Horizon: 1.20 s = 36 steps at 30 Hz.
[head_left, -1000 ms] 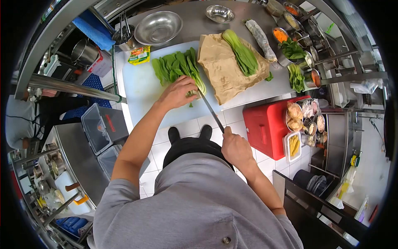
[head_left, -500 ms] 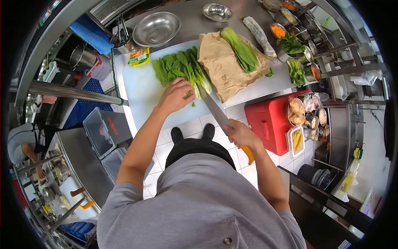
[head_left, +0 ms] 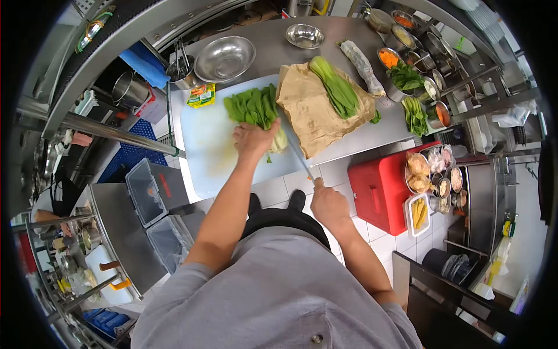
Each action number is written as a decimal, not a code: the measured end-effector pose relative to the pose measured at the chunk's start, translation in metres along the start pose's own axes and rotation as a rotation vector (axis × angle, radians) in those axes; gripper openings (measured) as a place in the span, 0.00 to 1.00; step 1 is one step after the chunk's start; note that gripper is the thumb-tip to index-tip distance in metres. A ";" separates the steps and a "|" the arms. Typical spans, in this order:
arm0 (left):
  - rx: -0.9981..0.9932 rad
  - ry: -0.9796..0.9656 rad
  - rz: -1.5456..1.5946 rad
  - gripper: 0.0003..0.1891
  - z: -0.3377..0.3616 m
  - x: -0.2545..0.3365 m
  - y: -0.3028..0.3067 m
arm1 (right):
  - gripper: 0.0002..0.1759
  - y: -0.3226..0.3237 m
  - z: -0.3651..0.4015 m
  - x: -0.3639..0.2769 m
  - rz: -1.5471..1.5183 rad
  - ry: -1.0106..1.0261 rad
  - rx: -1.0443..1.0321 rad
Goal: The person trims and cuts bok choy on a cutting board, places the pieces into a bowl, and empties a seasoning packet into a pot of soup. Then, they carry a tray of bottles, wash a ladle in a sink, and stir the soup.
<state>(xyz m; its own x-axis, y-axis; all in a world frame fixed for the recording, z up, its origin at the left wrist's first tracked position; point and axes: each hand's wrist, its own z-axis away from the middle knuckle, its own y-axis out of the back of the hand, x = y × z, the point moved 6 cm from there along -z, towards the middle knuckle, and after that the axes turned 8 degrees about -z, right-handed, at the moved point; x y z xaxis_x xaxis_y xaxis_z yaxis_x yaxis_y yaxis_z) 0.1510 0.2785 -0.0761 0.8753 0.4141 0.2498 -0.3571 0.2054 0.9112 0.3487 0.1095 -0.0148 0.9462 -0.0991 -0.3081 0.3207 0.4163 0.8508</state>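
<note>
Green bok choy leaves [head_left: 250, 107] lie bunched on the white cutting board [head_left: 218, 163], their pale stems [head_left: 278, 141] toward me. My left hand [head_left: 254, 138] is closed over the bunch, fingers on its left and thumb on its right. In my right hand [head_left: 330, 205] is a knife [head_left: 297, 154], gripped by its handle. The blade points away from me, edge-on, just right of the stems. A whole bok choy [head_left: 336, 87] rests on crumpled brown paper [head_left: 299, 119] right of the board.
A metal colander [head_left: 225, 59], a small steel bowl [head_left: 305, 36] and a yellow packet [head_left: 201, 96] stand along the back. A wrapped roll [head_left: 361, 67] lies right of the paper. A red cooler [head_left: 378, 192] stands below the counter. Another person's arm [head_left: 49, 218] shows far left.
My left hand has closed over the bok choy, gathering the leaves into a tighter bunch to the right. The knife has turned more upright, its blade now edge-on, beside the stems.
</note>
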 end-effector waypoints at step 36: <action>-0.410 -1.086 1.487 0.17 0.097 0.338 0.028 | 0.22 0.148 -0.133 0.269 -0.723 0.052 0.899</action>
<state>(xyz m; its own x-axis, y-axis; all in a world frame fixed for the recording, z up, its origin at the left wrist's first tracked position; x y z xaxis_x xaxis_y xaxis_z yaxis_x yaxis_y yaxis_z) 0.4678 0.3383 0.0658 -0.4381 -0.2021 0.8759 -0.8180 0.4936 -0.2953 0.6449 0.2646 -0.0288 0.5322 -0.0057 -0.8466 0.7222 -0.5187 0.4575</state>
